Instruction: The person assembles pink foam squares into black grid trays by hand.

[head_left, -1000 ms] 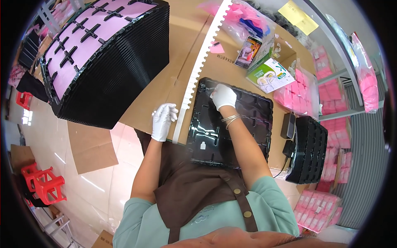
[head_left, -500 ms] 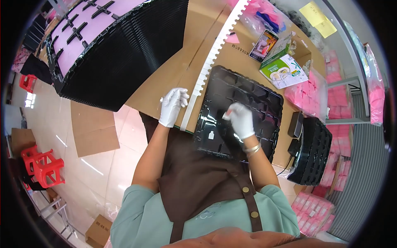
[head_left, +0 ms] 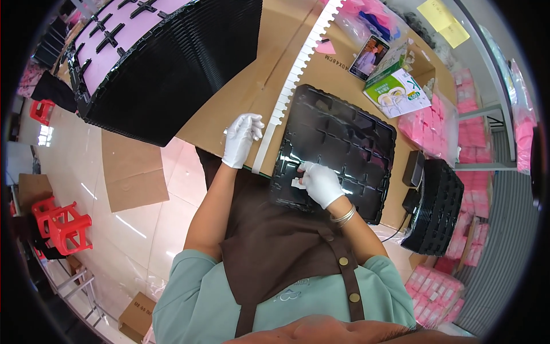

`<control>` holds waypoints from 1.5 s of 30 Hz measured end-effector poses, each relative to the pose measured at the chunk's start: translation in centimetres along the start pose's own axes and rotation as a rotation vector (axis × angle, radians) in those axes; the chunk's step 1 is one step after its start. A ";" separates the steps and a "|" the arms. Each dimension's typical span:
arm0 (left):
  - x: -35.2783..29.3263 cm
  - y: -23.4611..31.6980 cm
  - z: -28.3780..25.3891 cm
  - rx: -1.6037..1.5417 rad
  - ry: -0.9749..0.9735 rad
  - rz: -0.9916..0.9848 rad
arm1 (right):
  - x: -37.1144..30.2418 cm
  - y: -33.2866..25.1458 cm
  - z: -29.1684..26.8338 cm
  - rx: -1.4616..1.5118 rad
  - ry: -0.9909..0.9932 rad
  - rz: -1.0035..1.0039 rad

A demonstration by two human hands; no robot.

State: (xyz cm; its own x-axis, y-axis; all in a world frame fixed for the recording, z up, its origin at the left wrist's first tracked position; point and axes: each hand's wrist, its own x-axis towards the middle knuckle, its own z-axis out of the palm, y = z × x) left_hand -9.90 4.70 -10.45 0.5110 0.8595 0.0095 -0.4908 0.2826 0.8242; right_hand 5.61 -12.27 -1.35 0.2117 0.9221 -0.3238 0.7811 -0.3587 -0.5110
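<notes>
A black plastic tray [head_left: 344, 143] with moulded compartments lies on the cardboard-covered table in front of me. My right hand [head_left: 322, 184], in a white glove, is over its near left part with the fingers drawn together; what they pinch, if anything, is hidden. A small white bottle-shaped piece [head_left: 298, 183] shows in the tray right beside the thumb. Left of the tray, my left hand [head_left: 243, 140], also gloved, is held with curled fingers. A bit of white pokes out at its side, too small to name. Between hand and tray runs a long white toothed strip [head_left: 283, 100].
A tall stack of black trays [head_left: 183, 69] stands at the left, pink sheet on top. Behind the tray are a phone [head_left: 369, 57], an open green-and-white box [head_left: 399, 94] and bagged pink goods [head_left: 429, 129]. More black trays [head_left: 436, 206] stand at the right. Red stools [head_left: 63, 226] are on the floor.
My right hand has come down and left across the tray to the small white piece. The left hand stays nearly where it was. The picture on the phone's screen differs.
</notes>
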 end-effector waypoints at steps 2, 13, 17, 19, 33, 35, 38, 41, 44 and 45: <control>0.1 0.2 0.1 -0.001 -0.008 0.012 | 0.2 0.7 0.8 0.020 -0.006 -0.035; 0.4 -0.1 -0.1 -0.022 -0.008 0.023 | -0.9 0.2 3.0 -0.153 0.108 -0.139; 0.6 -0.1 0.2 -0.023 -0.007 0.016 | -2.4 0.9 2.5 0.034 0.179 -0.354; 0.3 0.0 0.0 0.017 0.043 -0.015 | -2.2 0.2 -1.8 0.009 0.400 -0.468; 0.2 -1.0 -1.6 -0.011 0.034 0.042 | 9.4 15.9 -32.1 -0.073 0.858 0.228; 0.4 -0.8 -1.2 0.000 0.017 0.050 | 8.9 18.5 -32.3 0.048 0.857 0.205; 0.7 -0.3 -0.7 0.015 -0.006 0.050 | 8.5 23.9 -31.5 0.083 0.949 0.144; 0.7 -0.2 -0.6 0.006 0.021 0.036 | 7.6 28.9 -30.2 0.281 1.027 0.113; 0.4 0.1 -0.6 0.018 0.048 0.040 | 7.1 30.8 -28.0 0.643 0.991 0.128; 0.4 0.1 -0.4 0.022 0.049 0.047 | 7.0 31.6 -27.4 0.648 0.992 0.121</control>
State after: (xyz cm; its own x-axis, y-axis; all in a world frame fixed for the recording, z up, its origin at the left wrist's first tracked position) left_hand -10.03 5.21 -10.59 0.4527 0.8914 0.0211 -0.4972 0.2327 0.8359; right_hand 47.92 -13.22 2.06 0.8483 0.4845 0.2137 0.3427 -0.1948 -0.9190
